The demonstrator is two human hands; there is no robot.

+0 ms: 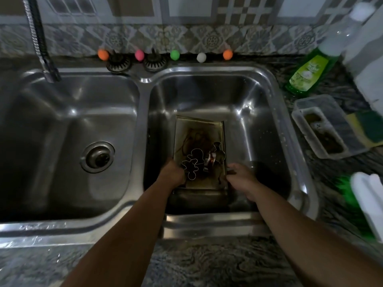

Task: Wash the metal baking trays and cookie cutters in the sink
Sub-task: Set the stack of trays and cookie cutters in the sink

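Hands are gripping the baking tray (199, 129) in the right sink basin (259, 96), left hand (173, 172) at 7 o'clock, right hand (241, 176) at 5 o'clock; keeping it level should be keeping the cookie cutters (191, 164) aboard.

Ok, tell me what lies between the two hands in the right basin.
In the head view, the cookie cutters, among them a gingerbread-man cutter, lie on the dirty baking tray between the left hand and the right hand.
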